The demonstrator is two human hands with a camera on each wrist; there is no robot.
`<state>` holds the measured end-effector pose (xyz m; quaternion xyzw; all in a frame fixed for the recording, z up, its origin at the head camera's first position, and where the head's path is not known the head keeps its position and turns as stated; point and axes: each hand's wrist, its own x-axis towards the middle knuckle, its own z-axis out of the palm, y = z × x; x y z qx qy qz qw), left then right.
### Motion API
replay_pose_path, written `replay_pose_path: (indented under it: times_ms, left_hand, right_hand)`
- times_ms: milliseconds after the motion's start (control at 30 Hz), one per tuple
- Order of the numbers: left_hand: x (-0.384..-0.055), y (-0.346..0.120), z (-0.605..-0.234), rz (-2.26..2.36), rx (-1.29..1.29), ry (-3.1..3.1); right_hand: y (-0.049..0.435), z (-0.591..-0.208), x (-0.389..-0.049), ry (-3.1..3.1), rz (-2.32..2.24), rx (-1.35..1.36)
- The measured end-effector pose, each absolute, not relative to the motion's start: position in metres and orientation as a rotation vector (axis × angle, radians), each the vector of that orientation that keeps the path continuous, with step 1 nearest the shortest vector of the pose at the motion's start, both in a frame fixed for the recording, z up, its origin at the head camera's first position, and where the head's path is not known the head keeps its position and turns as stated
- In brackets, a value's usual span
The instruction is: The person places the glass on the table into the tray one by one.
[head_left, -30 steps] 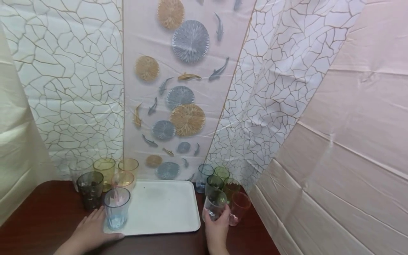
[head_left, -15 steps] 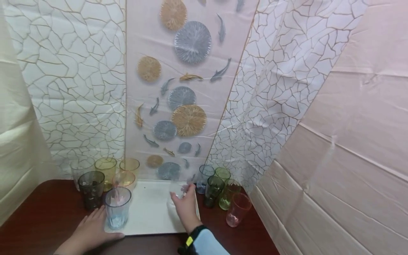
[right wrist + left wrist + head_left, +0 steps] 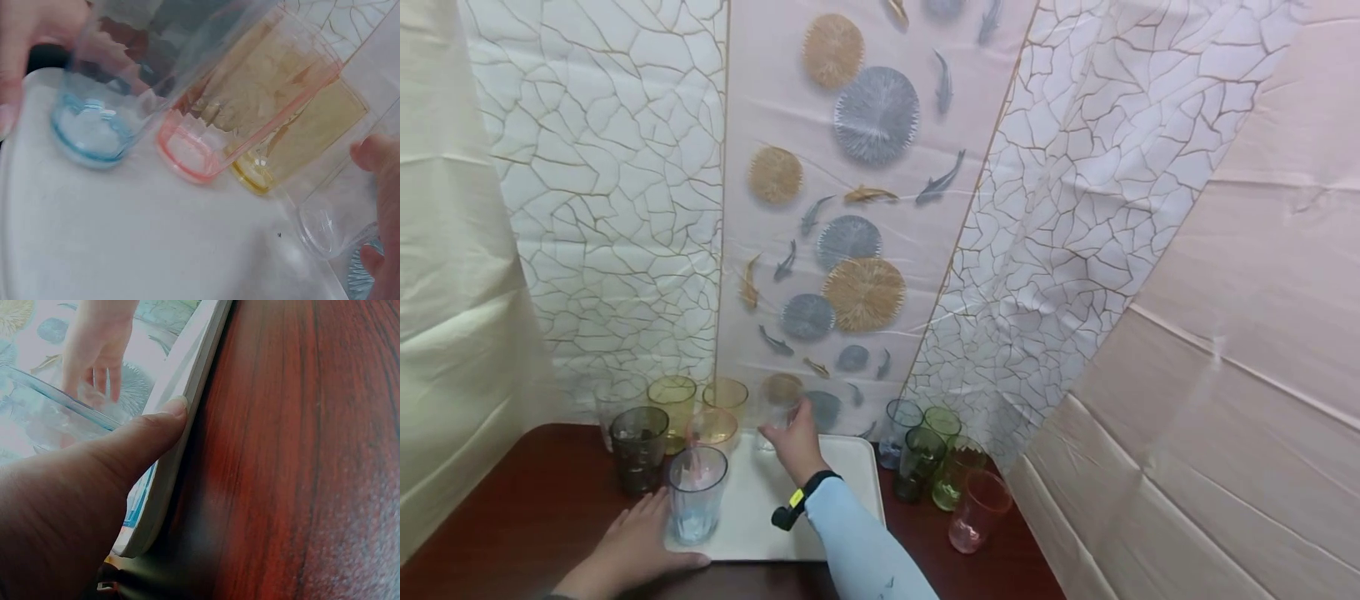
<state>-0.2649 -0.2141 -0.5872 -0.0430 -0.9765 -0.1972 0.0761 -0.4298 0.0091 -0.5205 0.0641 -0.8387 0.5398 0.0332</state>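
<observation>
At the near left, the left hand [image 3: 627,542] lies with fingers extended, thumb on the tray [image 3: 853,467]. Just right, a blue glass [image 3: 696,500], pink glass [image 3: 189,150] and amber glass [image 3: 257,172] stand on it. Next, at its far edge, a clear glass [image 3: 322,222] is gripped by the right hand [image 3: 796,442]. Farther right stands a red glass [image 3: 976,515].

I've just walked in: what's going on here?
A person's right hand holds a clear tumbler at the far edge of the white tray. The left hand rests at its near left corner. A blue tumbler, a pink one and an amber one stand on the tray; more tumblers flank it on the table.
</observation>
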Motion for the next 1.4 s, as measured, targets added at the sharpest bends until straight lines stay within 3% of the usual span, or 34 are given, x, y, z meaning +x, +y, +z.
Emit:
replay_pose_path:
  times_ms: [767, 967, 1400]
  left_hand:
    - [-0.264, -0.209, -0.580, -0.610, -0.092, -3.012]
    - [-0.262, -0.208, -0.576, -0.624, -0.097, -3.008]
    - [-0.265, -0.210, -0.581, -0.594, -0.099, -3.026]
  right_hand:
    - [-0.001, -0.544, -0.443, -2.638, 1.590, 0.205]
    - [0.030, -0.534, -0.415, -2.658, 1.524, 0.178]
    - [0.173, -0.523, -0.310, -2.507, 1.375, 0.434]
